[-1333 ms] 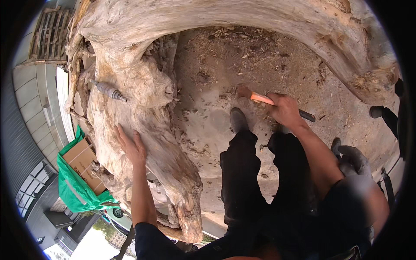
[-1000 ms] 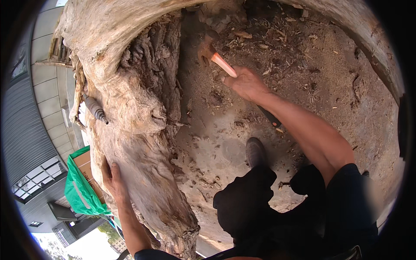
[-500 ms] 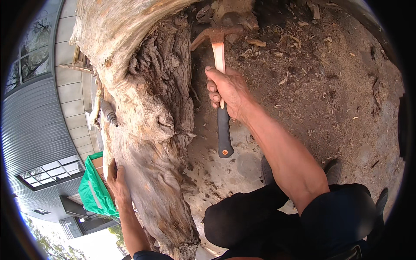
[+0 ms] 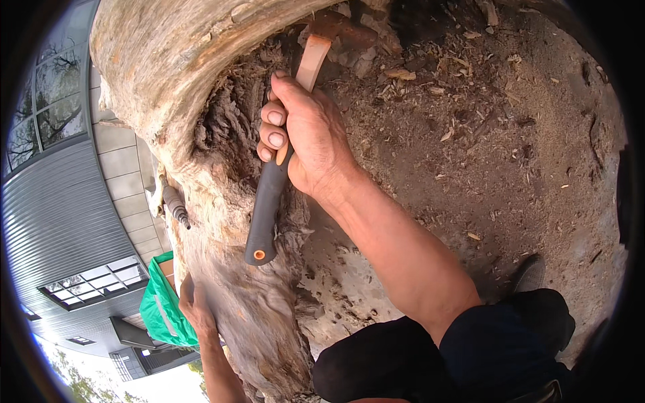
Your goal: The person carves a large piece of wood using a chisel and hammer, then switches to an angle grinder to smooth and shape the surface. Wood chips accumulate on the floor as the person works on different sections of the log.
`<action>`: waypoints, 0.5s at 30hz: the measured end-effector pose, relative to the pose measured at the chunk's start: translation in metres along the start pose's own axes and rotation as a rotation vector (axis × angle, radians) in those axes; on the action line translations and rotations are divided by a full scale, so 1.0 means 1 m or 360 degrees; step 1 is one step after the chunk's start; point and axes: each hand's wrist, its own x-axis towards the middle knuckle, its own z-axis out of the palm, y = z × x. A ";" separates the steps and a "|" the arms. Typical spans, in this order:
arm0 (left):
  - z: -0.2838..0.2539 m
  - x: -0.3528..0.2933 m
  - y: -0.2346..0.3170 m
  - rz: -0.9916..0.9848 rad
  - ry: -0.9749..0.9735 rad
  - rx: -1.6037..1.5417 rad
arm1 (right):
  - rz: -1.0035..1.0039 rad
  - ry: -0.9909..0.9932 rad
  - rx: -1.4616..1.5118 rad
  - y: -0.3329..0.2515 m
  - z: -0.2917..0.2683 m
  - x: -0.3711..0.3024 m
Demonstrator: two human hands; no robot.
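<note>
My right hand (image 4: 309, 131) is closed around the shaft of a claw hammer (image 4: 265, 208). Its black grip with an orange-ringed end slants down to the left, over the rough inner side of a weathered tree trunk (image 4: 252, 289). The rusty hammer head (image 4: 346, 30) lies in shadow at the top, close beside the wood; whether it touches cannot be made out. On the trunk's left side rests my left hand (image 4: 195, 309), its fingers laid along the pale wood and holding no tool.
A grey stepped cone-shaped bit (image 4: 177, 206) lies on the trunk's left edge. Behind it are a green bag (image 4: 160, 305) and a corrugated grey building (image 4: 67, 215). Wood chips (image 4: 401, 74) litter the dirt ground (image 4: 430, 174) at right. My dark-clad knees are below.
My right hand has moved left, and the hammer has tilted, its grip end swinging left over the trunk. My left hand stays on the trunk while the whole view shifts slightly.
</note>
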 end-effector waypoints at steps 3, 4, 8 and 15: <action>-0.001 -0.001 -0.009 0.0080 0.0038 0.0002 | -0.0114 -0.0110 -0.0022 0.000 -0.005 0.010; 0.000 -0.001 -0.010 0.0103 0.0043 0.0011 | -0.0247 -0.0150 -0.0096 0.002 -0.008 0.013; -0.001 -0.001 -0.007 0.0138 -0.0012 0.0037 | -0.0594 -0.0315 -0.0189 0.014 -0.012 0.037; -0.001 -0.001 -0.003 0.0123 -0.0027 0.0052 | -0.0636 -0.0310 -0.0187 0.013 -0.008 0.058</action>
